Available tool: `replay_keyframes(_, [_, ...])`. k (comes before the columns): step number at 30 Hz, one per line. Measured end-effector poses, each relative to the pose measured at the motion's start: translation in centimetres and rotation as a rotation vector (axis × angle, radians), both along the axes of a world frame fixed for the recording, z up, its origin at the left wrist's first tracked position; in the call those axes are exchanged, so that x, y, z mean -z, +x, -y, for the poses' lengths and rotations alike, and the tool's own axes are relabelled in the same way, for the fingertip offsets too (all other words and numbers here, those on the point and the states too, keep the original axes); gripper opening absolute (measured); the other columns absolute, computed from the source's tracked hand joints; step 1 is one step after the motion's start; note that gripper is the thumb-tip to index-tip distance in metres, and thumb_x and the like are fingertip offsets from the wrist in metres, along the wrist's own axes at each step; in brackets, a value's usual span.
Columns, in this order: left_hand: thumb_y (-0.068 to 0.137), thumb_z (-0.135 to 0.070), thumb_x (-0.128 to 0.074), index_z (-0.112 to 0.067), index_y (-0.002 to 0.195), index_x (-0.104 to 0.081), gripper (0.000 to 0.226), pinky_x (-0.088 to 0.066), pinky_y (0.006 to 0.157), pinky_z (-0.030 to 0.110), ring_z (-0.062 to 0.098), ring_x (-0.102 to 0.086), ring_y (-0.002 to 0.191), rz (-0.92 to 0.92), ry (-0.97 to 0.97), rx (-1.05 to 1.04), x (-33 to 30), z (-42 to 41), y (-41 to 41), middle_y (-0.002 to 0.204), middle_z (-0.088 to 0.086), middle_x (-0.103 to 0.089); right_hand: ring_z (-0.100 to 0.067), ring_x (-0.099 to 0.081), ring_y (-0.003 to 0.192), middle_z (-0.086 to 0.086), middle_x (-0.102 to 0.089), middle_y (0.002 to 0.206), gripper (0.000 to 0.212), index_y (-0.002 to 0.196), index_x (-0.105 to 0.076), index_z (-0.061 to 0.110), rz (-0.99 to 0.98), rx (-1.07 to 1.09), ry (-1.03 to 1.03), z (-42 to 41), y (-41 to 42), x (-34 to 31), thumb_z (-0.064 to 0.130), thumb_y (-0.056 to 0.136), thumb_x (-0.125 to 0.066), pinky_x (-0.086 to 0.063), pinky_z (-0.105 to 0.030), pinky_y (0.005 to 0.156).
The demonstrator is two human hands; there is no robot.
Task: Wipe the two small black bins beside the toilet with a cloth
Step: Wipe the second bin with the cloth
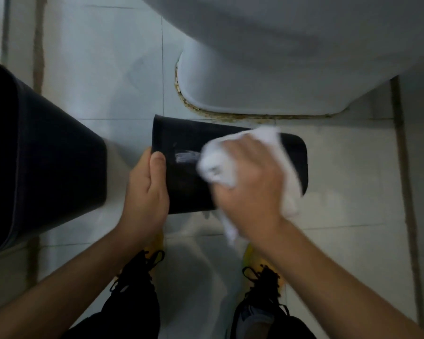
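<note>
Nearest to us are our own two forearms, reaching in from the bottom corners, and below them our two knees in dark trousers above two black-laced shoes (142,272) with yellow edges, standing on the pale floor tiles (340,167). We count two hands at work. Our left hand (146,189) grips the left end of the smaller black bin (181,172), thumb curled over its upper face and the rest of the fingers hidden beneath it. This bin is held tipped on its side above the floor, just in front of the toilet's foot, with its rounded end pointing right. Our right hand (249,182) is curled around one white cloth (218,165) and presses it against the bin's dark side; the hand and cloth are blurred, and cloth spills out past the fingers on both sides and trails below the wrist. A pale smear shows on the bin just left of the cloth. We count two black bins in all: the second black bin (49,162), larger in view, stands on the floor at the left, well apart from the toilet and near the held one without touching it. One white toilet (279,57) fills the upper right, with a stained brownish seam running around its base.
</note>
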State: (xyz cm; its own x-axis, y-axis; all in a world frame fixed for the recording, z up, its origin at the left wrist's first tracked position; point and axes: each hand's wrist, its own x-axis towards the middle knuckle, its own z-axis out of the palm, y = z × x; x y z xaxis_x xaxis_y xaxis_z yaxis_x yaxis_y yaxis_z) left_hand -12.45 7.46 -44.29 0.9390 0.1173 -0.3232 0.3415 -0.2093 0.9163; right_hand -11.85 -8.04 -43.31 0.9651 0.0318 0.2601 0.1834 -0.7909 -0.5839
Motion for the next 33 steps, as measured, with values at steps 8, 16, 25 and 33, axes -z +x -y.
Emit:
replay_keyframes(8, [0.107, -0.019, -0.033, -0.007, 0.080, -0.052, 0.035, -0.043, 0.052, 0.022, 0.007, -0.051, 0.059, 0.055, 0.031, -0.012, 0.6, -0.9, -0.6, 0.069, 0.006, -0.053, -0.024, -0.055, 0.076, -0.011, -0.063, 0.082, 0.020, 0.080, -0.067, 0.003, -0.020, -0.117, 0.052, -1.3, 1.2, 0.5, 0.012, 0.073, -0.051, -0.046, -0.034, 0.076])
replay_keyframes(16, [0.107, -0.020, -0.032, -0.025, 0.087, -0.057, 0.032, -0.049, 0.065, 0.018, 0.000, -0.061, 0.074, 0.049, 0.049, -0.011, 0.3, -0.4, 0.4, 0.080, -0.008, -0.063, -0.028, -0.057, 0.078, -0.012, -0.062, 0.085, 0.019, 0.078, -0.067, 0.004, -0.070, 0.047, 0.071, -1.5, 1.9, 0.2, 0.014, 0.071, -0.052, -0.043, -0.032, 0.074])
replay_keyframes(25, [0.104, -0.002, -0.032, -0.008, 0.101, -0.061, 0.030, -0.052, 0.074, 0.020, 0.008, -0.068, 0.089, 0.117, -0.053, 0.061, 1.2, -1.5, 0.8, 0.092, -0.004, -0.071, -0.023, -0.058, 0.078, -0.005, -0.063, 0.086, 0.020, 0.088, -0.073, 0.012, -0.094, -0.136, -0.034, -5.0, 3.4, -1.2, 0.022, 0.071, -0.078, -0.046, -0.036, 0.066])
replay_keyframes(33, [0.106, -0.011, -0.032, -0.004, 0.091, -0.057, 0.031, -0.053, 0.067, 0.031, 0.019, -0.064, 0.078, 0.052, -0.072, 0.002, 1.1, -1.2, 0.7, 0.084, 0.007, -0.066, -0.026, -0.058, 0.081, -0.010, -0.063, 0.089, 0.024, 0.091, -0.072, 0.005, -0.122, -0.222, 0.050, -3.9, 2.1, -0.7, 0.019, 0.078, -0.058, -0.049, -0.040, 0.072])
